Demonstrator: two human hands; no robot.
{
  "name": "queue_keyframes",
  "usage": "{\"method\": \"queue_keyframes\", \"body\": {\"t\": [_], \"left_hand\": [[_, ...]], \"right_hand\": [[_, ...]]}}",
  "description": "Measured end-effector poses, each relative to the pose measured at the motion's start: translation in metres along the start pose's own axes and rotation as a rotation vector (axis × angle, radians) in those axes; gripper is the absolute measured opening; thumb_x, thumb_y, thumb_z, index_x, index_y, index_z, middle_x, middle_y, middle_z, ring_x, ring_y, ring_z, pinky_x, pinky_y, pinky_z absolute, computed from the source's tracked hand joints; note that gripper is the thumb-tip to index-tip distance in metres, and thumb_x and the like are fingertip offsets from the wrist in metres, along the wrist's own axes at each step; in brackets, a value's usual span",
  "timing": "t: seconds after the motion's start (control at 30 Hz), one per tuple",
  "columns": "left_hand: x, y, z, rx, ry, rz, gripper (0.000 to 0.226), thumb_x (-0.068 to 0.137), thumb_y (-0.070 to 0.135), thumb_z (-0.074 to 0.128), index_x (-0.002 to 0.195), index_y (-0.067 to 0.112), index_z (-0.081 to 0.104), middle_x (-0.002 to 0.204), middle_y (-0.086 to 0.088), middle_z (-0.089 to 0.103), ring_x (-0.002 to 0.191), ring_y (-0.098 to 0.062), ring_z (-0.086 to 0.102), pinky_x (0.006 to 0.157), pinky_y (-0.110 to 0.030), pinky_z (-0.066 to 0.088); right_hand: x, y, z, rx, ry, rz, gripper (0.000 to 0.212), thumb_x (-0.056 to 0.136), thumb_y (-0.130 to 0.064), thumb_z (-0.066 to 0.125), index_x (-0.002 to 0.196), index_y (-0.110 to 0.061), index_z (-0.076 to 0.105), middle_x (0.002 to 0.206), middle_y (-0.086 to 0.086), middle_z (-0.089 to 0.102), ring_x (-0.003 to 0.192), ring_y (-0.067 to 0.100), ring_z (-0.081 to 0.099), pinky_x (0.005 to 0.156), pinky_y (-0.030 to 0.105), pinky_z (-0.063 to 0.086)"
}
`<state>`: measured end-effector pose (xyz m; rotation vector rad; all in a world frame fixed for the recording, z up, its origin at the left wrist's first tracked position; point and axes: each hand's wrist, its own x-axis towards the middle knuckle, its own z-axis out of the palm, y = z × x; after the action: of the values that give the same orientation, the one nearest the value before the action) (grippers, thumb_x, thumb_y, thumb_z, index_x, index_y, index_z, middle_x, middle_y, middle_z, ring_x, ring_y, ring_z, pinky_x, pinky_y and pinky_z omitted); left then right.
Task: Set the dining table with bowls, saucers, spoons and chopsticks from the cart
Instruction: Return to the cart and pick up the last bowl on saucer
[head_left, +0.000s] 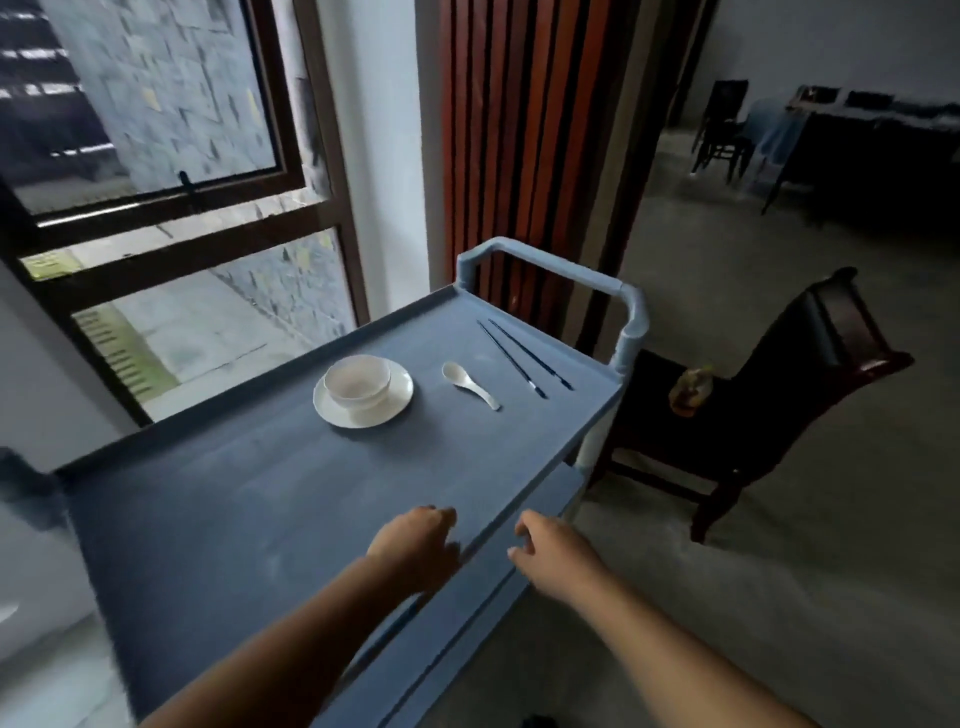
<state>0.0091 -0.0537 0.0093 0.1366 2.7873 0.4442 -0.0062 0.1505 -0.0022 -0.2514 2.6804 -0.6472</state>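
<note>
A blue cart (249, 519) stands in front of me by the window. On its top shelf a white bowl (357, 382) sits in a white saucer (397, 395). To their right lies a white spoon (470, 385), and further right a pair of dark chopsticks (524, 358). My left hand (415, 540) hovers over the near right edge of the shelf with loosely curled fingers and holds nothing. My right hand (550, 545) hangs just off that edge, also loose and holding nothing. Both hands are well short of the tableware.
The cart's pale handle (550, 270) rises at its far end. A dark wooden chair (769, 395) with something small on its seat stands right of the cart. A large window (156, 208) is on the left. Further chairs and a dark table (857, 135) stand at the back right.
</note>
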Motion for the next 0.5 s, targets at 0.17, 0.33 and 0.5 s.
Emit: {"method": "queue_keyframes", "body": {"t": [0.17,0.33,0.5], "left_hand": [[0.042,-0.024,-0.011,-0.049,0.018,-0.2,0.036,0.096,0.037,0.053,0.124,0.015,0.058,0.125,-0.009,0.063,0.112,-0.03,0.062,0.093,-0.039,0.053],[0.059,-0.06,-0.018,-0.113,0.061,-0.432,0.032,0.093,0.033,0.051,0.117,0.014,0.06,0.118,-0.007,0.058,0.107,-0.029,0.061,0.086,-0.038,0.053],[0.09,-0.101,-0.031,-0.152,0.135,-0.551,0.027,0.095,0.033,0.048,0.111,0.014,0.058,0.112,-0.006,0.053,0.1,-0.029,0.06,0.081,-0.04,0.053]], "right_hand": [[0.098,-0.005,-0.03,-0.066,-0.14,-0.13,0.032,0.092,-0.041,0.057,0.112,-0.016,0.055,0.107,0.008,0.066,0.101,0.029,0.061,0.081,0.034,0.049],[0.171,-0.031,-0.027,-0.082,-0.246,-0.173,0.039,0.092,-0.042,0.058,0.12,-0.016,0.054,0.112,0.008,0.067,0.107,0.029,0.061,0.084,0.033,0.046],[0.239,-0.069,-0.025,-0.078,-0.234,-0.212,0.041,0.092,-0.037,0.058,0.123,-0.011,0.053,0.113,0.009,0.066,0.108,0.029,0.06,0.086,0.034,0.047]]}}
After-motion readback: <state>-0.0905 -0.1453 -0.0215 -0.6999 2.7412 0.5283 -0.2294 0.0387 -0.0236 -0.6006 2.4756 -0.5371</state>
